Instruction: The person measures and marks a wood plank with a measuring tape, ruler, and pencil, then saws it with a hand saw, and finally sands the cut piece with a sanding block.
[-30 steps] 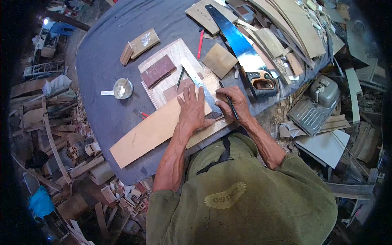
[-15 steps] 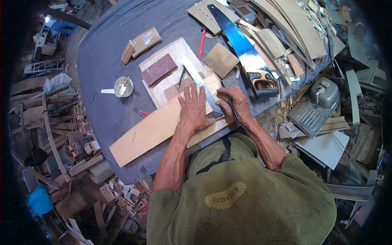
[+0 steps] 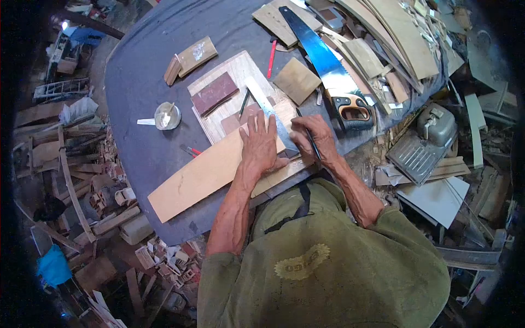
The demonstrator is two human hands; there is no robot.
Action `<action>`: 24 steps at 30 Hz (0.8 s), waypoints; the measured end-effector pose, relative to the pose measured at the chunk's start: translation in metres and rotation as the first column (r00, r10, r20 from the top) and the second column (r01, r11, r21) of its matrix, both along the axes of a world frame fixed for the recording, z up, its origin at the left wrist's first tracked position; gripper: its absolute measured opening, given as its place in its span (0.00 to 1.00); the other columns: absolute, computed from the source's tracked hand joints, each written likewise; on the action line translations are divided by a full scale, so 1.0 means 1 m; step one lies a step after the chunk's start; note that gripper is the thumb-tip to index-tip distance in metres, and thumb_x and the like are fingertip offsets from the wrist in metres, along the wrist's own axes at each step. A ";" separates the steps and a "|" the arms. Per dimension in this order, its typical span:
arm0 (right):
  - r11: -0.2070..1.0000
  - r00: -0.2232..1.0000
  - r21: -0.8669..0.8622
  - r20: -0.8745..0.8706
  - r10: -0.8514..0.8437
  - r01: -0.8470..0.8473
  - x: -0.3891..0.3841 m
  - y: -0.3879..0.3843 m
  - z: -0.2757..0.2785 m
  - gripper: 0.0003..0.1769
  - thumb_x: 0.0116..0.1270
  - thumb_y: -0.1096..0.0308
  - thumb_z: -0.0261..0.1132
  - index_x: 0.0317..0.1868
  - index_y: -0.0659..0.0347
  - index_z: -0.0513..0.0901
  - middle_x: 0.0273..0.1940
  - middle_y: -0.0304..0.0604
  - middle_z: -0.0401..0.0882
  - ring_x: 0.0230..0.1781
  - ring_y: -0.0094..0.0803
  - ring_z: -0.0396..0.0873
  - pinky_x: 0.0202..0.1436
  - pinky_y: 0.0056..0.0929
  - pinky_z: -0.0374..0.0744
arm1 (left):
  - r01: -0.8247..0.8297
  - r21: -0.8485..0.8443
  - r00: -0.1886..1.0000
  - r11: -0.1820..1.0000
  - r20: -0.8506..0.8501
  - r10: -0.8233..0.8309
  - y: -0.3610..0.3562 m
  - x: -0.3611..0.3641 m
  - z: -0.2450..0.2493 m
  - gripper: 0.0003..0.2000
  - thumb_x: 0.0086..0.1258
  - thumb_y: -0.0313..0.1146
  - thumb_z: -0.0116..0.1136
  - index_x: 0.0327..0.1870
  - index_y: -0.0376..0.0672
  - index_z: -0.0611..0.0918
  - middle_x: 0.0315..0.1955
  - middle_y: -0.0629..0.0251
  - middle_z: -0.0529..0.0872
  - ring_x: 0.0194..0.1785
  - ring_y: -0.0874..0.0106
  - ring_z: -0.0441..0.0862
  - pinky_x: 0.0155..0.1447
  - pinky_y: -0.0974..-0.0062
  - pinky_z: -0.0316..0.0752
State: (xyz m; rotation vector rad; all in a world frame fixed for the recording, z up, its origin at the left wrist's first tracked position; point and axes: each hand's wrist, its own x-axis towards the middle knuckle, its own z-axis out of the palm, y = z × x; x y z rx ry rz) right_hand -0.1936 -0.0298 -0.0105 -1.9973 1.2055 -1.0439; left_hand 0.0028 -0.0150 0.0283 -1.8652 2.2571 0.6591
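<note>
My left hand point(image 3: 259, 145) lies flat, fingers spread, on a long pale wooden board point(image 3: 199, 183) near its right end. Along that end runs the metal blade of a square point(image 3: 261, 97), slanting away from me; its lower part is close to my left thumb. My right hand point(image 3: 321, 136) is closed around a dark pencil point(image 3: 313, 145) beside the square, fingertips near the blade's lower end. Whether the pencil's point touches wood cannot be seen. Beneath lie another strip of wood point(image 3: 290, 170) and a light plywood panel point(image 3: 210, 130).
A handsaw point(image 3: 320, 57) lies to the right of a square wood piece point(image 3: 297, 81). A cup point(image 3: 167, 116), a reddish-brown block point(image 3: 214, 94) and a red-handled tool point(image 3: 272, 57) rest on the cloth-covered table point(image 3: 139, 87). Wood offcuts point(image 3: 383, 44) pile up at the far right.
My right fingers have curled slightly inward beside the square. The board, the square and my left hand look unchanged; the whole view has shifted a little.
</note>
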 end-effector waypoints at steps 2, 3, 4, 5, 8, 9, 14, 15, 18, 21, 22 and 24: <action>0.998 0.997 0.032 0.047 -0.059 0.057 0.000 -0.004 -0.007 0.13 0.67 0.69 0.69 0.50 0.63 0.85 0.44 0.47 0.89 0.46 0.48 0.84 0.55 0.38 0.79 | -0.009 0.011 1.000 1.000 0.006 0.009 -0.001 -0.001 0.001 0.65 0.39 0.51 0.86 0.80 0.37 0.57 0.79 0.39 0.54 0.81 0.38 0.50 0.75 0.26 0.55; 0.995 0.994 0.051 0.068 -0.090 0.086 0.000 -0.005 -0.006 0.12 0.69 0.68 0.67 0.50 0.64 0.85 0.45 0.47 0.89 0.46 0.48 0.85 0.56 0.38 0.79 | -0.012 0.006 1.000 1.000 0.003 0.012 0.000 -0.001 0.001 0.65 0.39 0.51 0.86 0.80 0.37 0.57 0.79 0.40 0.54 0.81 0.38 0.50 0.75 0.26 0.55; 0.985 0.986 0.150 0.126 -0.109 0.090 0.000 -0.007 -0.003 0.11 0.73 0.68 0.62 0.49 0.66 0.85 0.45 0.49 0.89 0.44 0.44 0.88 0.53 0.36 0.82 | -0.015 -0.002 1.000 1.000 0.000 0.015 0.000 -0.001 -0.001 0.65 0.39 0.51 0.87 0.80 0.37 0.57 0.80 0.40 0.54 0.81 0.39 0.50 0.75 0.26 0.55; 0.950 0.959 0.299 0.235 -0.161 0.086 0.003 -0.008 -0.001 0.12 0.73 0.68 0.62 0.49 0.67 0.85 0.43 0.49 0.89 0.44 0.41 0.88 0.51 0.35 0.82 | -0.019 -0.008 1.000 1.000 -0.003 0.019 0.000 0.000 -0.002 0.65 0.39 0.51 0.87 0.80 0.37 0.58 0.80 0.40 0.54 0.81 0.39 0.50 0.75 0.26 0.55; 0.859 0.881 0.511 0.388 -0.271 0.039 0.016 -0.012 0.014 0.13 0.73 0.66 0.62 0.48 0.69 0.85 0.38 0.52 0.89 0.39 0.31 0.89 0.43 0.32 0.84 | -0.008 -0.038 1.000 0.999 -0.003 0.008 0.001 0.001 -0.007 0.67 0.36 0.52 0.87 0.80 0.37 0.57 0.78 0.38 0.56 0.80 0.36 0.51 0.74 0.26 0.57; 0.876 0.918 0.480 0.322 -0.232 0.053 0.017 -0.015 0.012 0.13 0.73 0.65 0.63 0.47 0.68 0.85 0.38 0.52 0.89 0.38 0.32 0.89 0.43 0.33 0.83 | -0.010 -0.044 1.000 0.999 -0.005 0.010 0.001 0.002 -0.007 0.67 0.36 0.52 0.87 0.80 0.37 0.57 0.78 0.39 0.56 0.80 0.36 0.51 0.74 0.26 0.57; 0.966 0.990 0.247 0.100 -0.099 0.071 0.023 -0.026 0.010 0.13 0.70 0.63 0.66 0.46 0.64 0.88 0.40 0.53 0.88 0.38 0.40 0.88 0.44 0.36 0.83 | -0.020 -0.051 1.000 0.998 -0.024 0.019 0.002 0.001 -0.004 0.67 0.36 0.51 0.87 0.80 0.38 0.58 0.78 0.40 0.56 0.80 0.36 0.52 0.74 0.26 0.58; 0.978 0.992 0.198 0.089 -0.085 0.066 0.025 -0.028 0.009 0.13 0.69 0.63 0.67 0.46 0.64 0.88 0.40 0.53 0.89 0.39 0.42 0.88 0.44 0.37 0.83 | -0.022 -0.054 0.999 0.998 -0.026 0.020 0.002 0.001 -0.004 0.67 0.36 0.50 0.87 0.80 0.38 0.58 0.78 0.40 0.56 0.80 0.37 0.53 0.74 0.26 0.58; 0.978 0.994 0.202 0.086 -0.070 0.051 0.028 -0.029 0.009 0.14 0.69 0.63 0.67 0.47 0.64 0.89 0.41 0.54 0.89 0.41 0.45 0.88 0.45 0.38 0.83 | -0.026 -0.066 0.999 0.997 -0.028 0.025 0.003 0.001 -0.008 0.67 0.36 0.50 0.87 0.80 0.38 0.58 0.78 0.40 0.57 0.80 0.37 0.53 0.74 0.26 0.58; 0.970 0.994 0.235 0.071 -0.079 0.060 0.031 -0.031 0.008 0.14 0.69 0.63 0.67 0.47 0.63 0.89 0.42 0.53 0.89 0.42 0.44 0.88 0.46 0.37 0.83 | -0.030 -0.083 0.999 0.996 -0.024 0.028 0.003 0.001 -0.010 0.66 0.35 0.50 0.87 0.80 0.38 0.59 0.78 0.41 0.57 0.80 0.37 0.53 0.74 0.26 0.58; 0.972 0.994 0.227 0.075 -0.076 0.058 0.032 -0.032 0.007 0.14 0.69 0.63 0.67 0.47 0.63 0.89 0.42 0.53 0.89 0.42 0.44 0.88 0.46 0.37 0.83 | -0.030 -0.082 0.999 0.996 -0.024 0.028 0.003 0.001 -0.010 0.66 0.35 0.50 0.87 0.80 0.38 0.59 0.78 0.41 0.57 0.80 0.37 0.53 0.74 0.26 0.58; 0.977 0.994 0.209 0.085 -0.071 0.052 0.033 -0.033 0.004 0.14 0.69 0.62 0.67 0.47 0.64 0.89 0.42 0.53 0.89 0.41 0.44 0.88 0.46 0.36 0.83 | -0.027 -0.083 0.999 0.996 -0.023 0.026 0.003 0.001 -0.009 0.66 0.35 0.50 0.87 0.80 0.38 0.59 0.77 0.41 0.57 0.79 0.37 0.53 0.74 0.26 0.58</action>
